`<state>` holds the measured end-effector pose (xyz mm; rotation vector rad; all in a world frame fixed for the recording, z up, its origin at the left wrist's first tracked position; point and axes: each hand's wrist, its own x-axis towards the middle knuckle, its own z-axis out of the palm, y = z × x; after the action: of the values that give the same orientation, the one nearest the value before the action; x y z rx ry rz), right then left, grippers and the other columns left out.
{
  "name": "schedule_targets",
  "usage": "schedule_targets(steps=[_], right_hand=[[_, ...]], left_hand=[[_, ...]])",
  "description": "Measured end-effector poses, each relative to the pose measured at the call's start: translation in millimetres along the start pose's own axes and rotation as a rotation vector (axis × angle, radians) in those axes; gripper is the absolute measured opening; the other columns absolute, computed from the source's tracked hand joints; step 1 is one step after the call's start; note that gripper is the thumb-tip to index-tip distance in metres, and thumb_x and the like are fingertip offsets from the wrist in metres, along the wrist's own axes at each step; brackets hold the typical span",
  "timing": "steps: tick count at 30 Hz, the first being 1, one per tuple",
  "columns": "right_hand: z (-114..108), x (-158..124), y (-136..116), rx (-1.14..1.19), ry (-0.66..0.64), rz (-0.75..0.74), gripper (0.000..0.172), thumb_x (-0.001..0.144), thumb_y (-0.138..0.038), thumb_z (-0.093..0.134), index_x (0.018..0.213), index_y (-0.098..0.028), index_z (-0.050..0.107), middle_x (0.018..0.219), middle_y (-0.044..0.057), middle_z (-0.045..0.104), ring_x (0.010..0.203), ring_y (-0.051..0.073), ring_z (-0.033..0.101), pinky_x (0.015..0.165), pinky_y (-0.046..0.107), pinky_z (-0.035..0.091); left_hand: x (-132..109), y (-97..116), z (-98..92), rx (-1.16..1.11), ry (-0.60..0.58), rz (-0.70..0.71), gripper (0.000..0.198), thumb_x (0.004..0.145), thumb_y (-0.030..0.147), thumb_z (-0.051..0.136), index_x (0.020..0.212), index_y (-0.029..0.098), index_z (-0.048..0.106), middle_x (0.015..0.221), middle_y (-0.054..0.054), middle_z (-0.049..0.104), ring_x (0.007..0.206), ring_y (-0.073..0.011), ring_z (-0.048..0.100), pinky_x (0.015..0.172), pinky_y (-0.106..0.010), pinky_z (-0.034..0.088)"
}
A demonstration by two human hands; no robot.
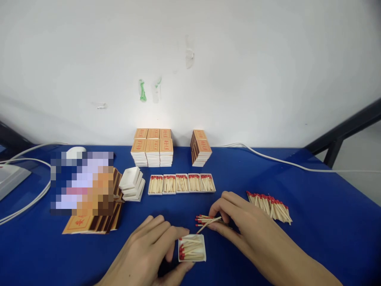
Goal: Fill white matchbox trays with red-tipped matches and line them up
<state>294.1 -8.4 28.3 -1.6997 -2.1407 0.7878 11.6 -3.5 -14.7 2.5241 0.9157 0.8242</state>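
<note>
A white matchbox tray, partly filled with red-headed matches, sits at the front of the table. My left hand grips this tray from its left side, index finger at the far edge and thumb at the near edge. Just beyond the tray's far right corner, my right hand pinches a small bunch of matches, heads pointing left. One match in that bunch slants across the others, its head down toward the tray. A loose heap of matches lies on the table beyond my right hand.
Several filled matchbox trays stand in a row ahead. White empty trays are stacked left of them, beside flat matchbox sleeves. Stacked matchboxes and a smaller stack stand near the wall. A white cable runs along the back right.
</note>
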Motion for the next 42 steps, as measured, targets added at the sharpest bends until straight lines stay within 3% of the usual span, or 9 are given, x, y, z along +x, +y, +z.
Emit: schedule_targets(steps=[13, 17, 28, 33, 38, 42], right_hand=[[-3.5, -0.3, 2.5, -0.054, 0.083, -0.012, 0.024, 0.119, -0.039, 0.055, 0.103, -0.028, 0.07, 0.103, 0.001, 0.068, 0.088, 0.02, 0.071, 0.077, 0.034, 0.054], [-7.2, -0.3, 4.4, -0.094, 0.119, -0.009, 0.021, 0.118, -0.038, 0.055, 0.104, -0.028, 0.068, 0.1, 0.001, 0.068, 0.086, 0.02, 0.07, 0.074, 0.034, 0.053], [-19.3, -2.0, 4.2, -0.112, 0.212, 0.034, 0.026, 0.117, -0.052, 0.058, 0.109, -0.031, 0.071, 0.096, -0.001, 0.068, 0.079, 0.018, 0.069, 0.07, 0.032, 0.052], [-10.8, -2.9, -5.8, -0.039, 0.189, -0.02, 0.019, 0.116, -0.044, 0.061, 0.108, -0.03, 0.071, 0.097, 0.0, 0.069, 0.08, 0.017, 0.07, 0.072, 0.031, 0.055], [1.7, -5.8, -15.5, 0.025, 0.108, -0.141, 0.009, 0.115, -0.031, 0.064, 0.108, -0.028, 0.07, 0.108, 0.001, 0.072, 0.093, 0.018, 0.074, 0.08, 0.03, 0.06], [14.5, -7.1, -19.3, -0.016, 0.06, -0.266, 0.008, 0.107, -0.019, 0.075, 0.109, -0.026, 0.07, 0.108, 0.002, 0.073, 0.095, 0.018, 0.075, 0.074, 0.028, 0.06]], left_hand=[[5.2, 2.9, -6.8, 0.017, 0.017, 0.023, 0.024, 0.107, 0.031, 0.074, 0.129, 0.026, 0.064, 0.076, 0.007, 0.065, 0.063, -0.0184, 0.068, 0.069, -0.035, 0.059], [3.3, 1.7, -4.1, 0.012, 0.004, 0.013, 0.027, 0.108, 0.031, 0.073, 0.132, 0.026, 0.063, 0.077, 0.007, 0.065, 0.065, -0.0191, 0.069, 0.073, -0.036, 0.06], [5.5, 5.1, -5.6, 0.021, 0.003, 0.001, 0.033, 0.103, 0.027, 0.076, 0.132, 0.027, 0.061, 0.076, 0.008, 0.065, 0.064, -0.0177, 0.069, 0.072, -0.035, 0.061], [4.6, 7.0, -6.0, 0.034, 0.049, -0.049, 0.049, 0.09, 0.023, 0.081, 0.134, 0.028, 0.06, 0.078, 0.01, 0.065, 0.071, -0.0191, 0.074, 0.093, -0.043, 0.065], [7.1, 6.5, -7.5, 0.032, 0.011, -0.031, 0.028, 0.097, 0.022, 0.078, 0.121, 0.026, 0.064, 0.08, 0.006, 0.066, 0.069, -0.0182, 0.069, 0.07, -0.035, 0.06], [9.1, 6.5, -8.4, 0.023, 0.001, -0.022, 0.027, 0.1, 0.025, 0.079, 0.122, 0.026, 0.064, 0.082, 0.006, 0.067, 0.07, -0.0184, 0.069, 0.077, -0.036, 0.061]])
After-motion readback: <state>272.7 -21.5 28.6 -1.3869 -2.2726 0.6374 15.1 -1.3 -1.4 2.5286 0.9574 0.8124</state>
